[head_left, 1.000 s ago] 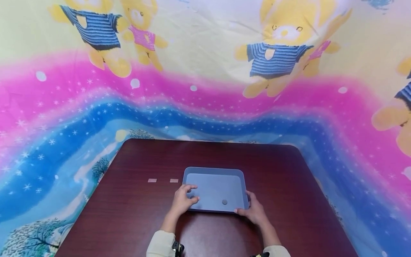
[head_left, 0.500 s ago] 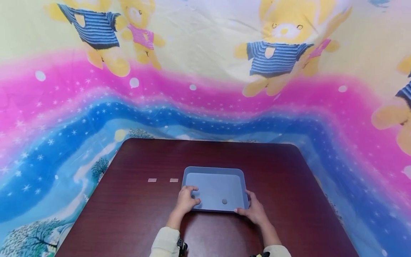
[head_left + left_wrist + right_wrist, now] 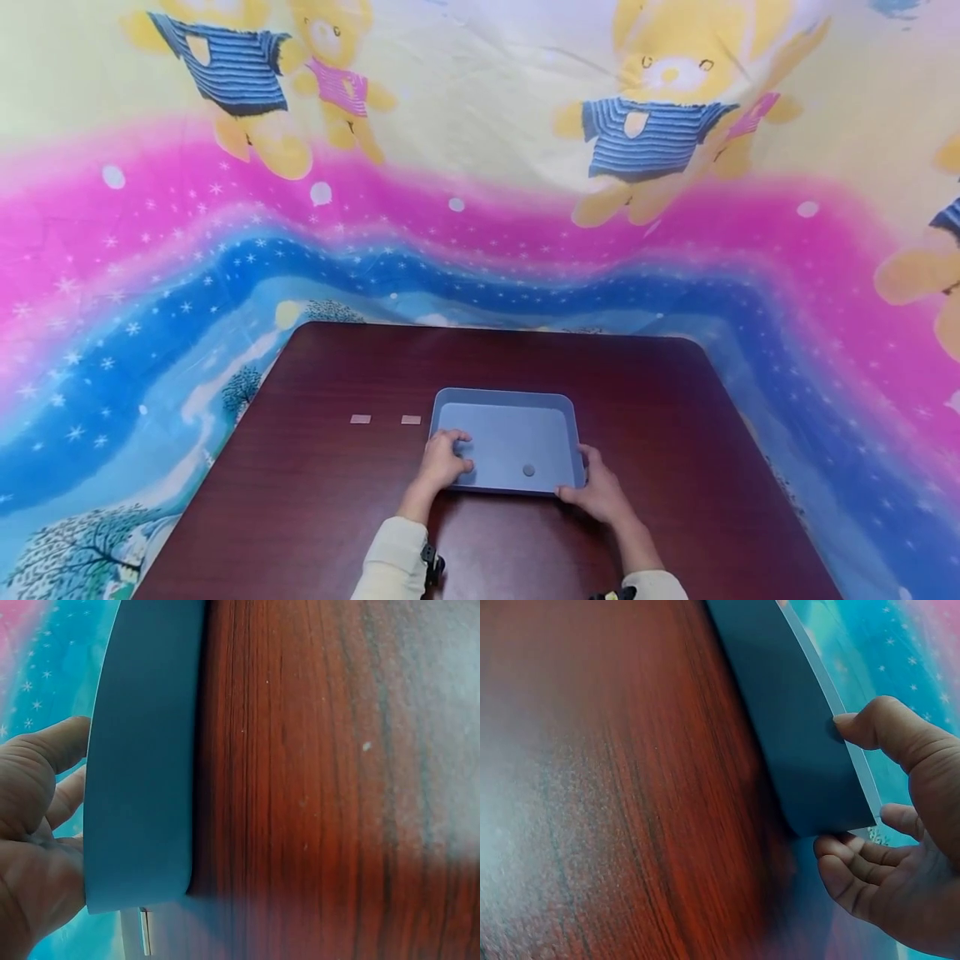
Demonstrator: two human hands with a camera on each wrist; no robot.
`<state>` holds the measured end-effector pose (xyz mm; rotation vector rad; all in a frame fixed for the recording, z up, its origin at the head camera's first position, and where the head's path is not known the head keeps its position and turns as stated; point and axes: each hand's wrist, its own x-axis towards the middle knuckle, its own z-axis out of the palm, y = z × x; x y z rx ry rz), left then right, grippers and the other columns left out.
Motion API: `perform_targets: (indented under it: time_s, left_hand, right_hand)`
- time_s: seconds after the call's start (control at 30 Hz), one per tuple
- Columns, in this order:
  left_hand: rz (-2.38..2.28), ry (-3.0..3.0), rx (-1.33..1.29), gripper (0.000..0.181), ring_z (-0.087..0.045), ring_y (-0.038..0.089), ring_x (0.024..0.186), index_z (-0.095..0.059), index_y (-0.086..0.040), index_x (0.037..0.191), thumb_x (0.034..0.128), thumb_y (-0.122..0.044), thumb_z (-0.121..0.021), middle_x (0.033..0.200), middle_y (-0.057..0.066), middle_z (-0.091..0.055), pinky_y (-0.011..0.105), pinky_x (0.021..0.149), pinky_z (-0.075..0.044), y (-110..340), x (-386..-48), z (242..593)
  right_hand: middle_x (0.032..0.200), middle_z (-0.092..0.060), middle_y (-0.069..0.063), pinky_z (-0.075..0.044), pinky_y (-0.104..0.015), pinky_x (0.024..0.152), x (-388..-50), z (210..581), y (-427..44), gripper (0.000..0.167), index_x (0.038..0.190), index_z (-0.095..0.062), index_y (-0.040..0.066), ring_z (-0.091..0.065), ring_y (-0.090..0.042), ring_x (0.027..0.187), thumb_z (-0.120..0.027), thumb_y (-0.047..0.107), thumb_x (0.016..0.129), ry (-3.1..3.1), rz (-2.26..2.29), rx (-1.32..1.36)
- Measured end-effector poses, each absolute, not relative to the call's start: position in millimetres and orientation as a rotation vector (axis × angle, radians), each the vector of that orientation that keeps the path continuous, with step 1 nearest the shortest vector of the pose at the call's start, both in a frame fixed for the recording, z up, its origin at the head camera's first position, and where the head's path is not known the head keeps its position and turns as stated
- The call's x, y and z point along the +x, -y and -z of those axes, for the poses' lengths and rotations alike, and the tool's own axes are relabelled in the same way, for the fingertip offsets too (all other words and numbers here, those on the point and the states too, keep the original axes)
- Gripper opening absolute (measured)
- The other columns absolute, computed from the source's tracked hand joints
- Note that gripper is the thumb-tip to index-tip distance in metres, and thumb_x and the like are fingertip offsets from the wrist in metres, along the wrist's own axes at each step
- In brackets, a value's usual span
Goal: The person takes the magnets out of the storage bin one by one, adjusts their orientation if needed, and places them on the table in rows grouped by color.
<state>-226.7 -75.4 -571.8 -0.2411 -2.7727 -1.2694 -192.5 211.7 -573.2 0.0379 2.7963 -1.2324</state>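
Note:
A blue-grey tray (image 3: 504, 433) lies on the table, with a small round grey disc (image 3: 528, 471) on its floor near the front wall. My left hand (image 3: 442, 460) reaches over the tray's front left corner, thumb and index finger curved and apart inside it; nothing shows between them. In the left wrist view, this hand (image 3: 37, 825) is behind the tray wall (image 3: 146, 765). My right hand (image 3: 602, 493) grips the front right corner. The right wrist view shows its thumb (image 3: 877, 724) on the wall (image 3: 795, 727) and its fingers (image 3: 862, 870) around the corner.
Two small flat pinkish pieces (image 3: 361, 419) (image 3: 411, 420) lie side by side on the dark red-brown table (image 3: 337, 500), left of the tray. A printed cloth (image 3: 487, 225) with bears hangs behind the table.
My left hand has moved slightly right, further over the tray. A dark round spot seen between its fingers earlier is hidden now. The right hand keeps its grip.

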Motion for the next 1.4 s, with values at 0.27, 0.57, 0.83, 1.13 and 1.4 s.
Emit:
perform_targets:
  time_s: [0.27,0.57,0.83,1.13,1.4]
  left_hand:
    - [1.235,2.793,-0.334,0.041,-0.050,0.021,0.078,-0.068,-0.004,0.099,0.0590,-0.005,-0.078,0.090,0.012,-0.056,0.035,0.071,-0.042,76.7,-231.4,575.3]
    - [0.872,2.874,-0.404,0.020,-0.055,0.022,0.076,-0.069,-0.001,0.079,0.0602,-0.001,-0.075,0.078,0.006,-0.054,0.033,0.069,-0.047,78.0,-234.6,576.6]
    - [0.788,2.834,-0.408,0.009,-0.055,0.025,0.076,-0.071,-0.008,0.072,0.0676,-0.010,-0.078,0.077,0.004,-0.051,0.036,0.070,-0.047,73.5,-234.1,581.3]
    - [1.004,2.843,-0.398,0.018,-0.050,0.023,0.084,-0.076,-0.012,0.081,0.0641,-0.012,-0.082,0.084,0.002,-0.050,0.035,0.075,-0.043,70.9,-239.1,586.5]
    - [0.997,2.866,-0.391,0.013,-0.050,0.022,0.085,-0.075,-0.014,0.076,0.0659,-0.016,-0.083,0.084,-0.002,-0.050,0.033,0.076,-0.043,70.3,-242.1,587.8]
  right_hand:
    - [0.096,-0.059,-0.016,-0.046,-0.042,0.073,-192.1,573.3,-211.7,0.088,0.136,-0.032,0.001,-0.057,-0.026,0.085,-0.083,0.024,0.068,-2.771,1.257,0.051]
    - [0.092,-0.058,-0.013,-0.046,-0.039,0.068,-191.3,574.4,-215.0,0.089,0.137,-0.032,0.003,-0.056,-0.023,0.079,-0.083,0.025,0.067,-2.772,1.273,0.066]
    - [0.096,-0.058,-0.016,-0.046,-0.040,0.070,-191.0,574.6,-215.1,0.088,0.137,-0.033,0.003,-0.056,-0.025,0.083,-0.083,0.025,0.068,-2.761,1.288,0.062]
    - [0.095,-0.057,-0.015,-0.046,-0.037,0.068,-189.9,574.0,-215.2,0.088,0.137,-0.032,0.003,-0.056,-0.023,0.080,-0.083,0.023,0.068,-2.737,1.319,0.063]
    - [0.090,-0.057,-0.013,-0.045,-0.032,0.062,-189.4,573.8,-214.4,0.088,0.136,-0.033,0.002,-0.054,-0.018,0.072,-0.083,0.020,0.067,-2.731,1.358,0.041]
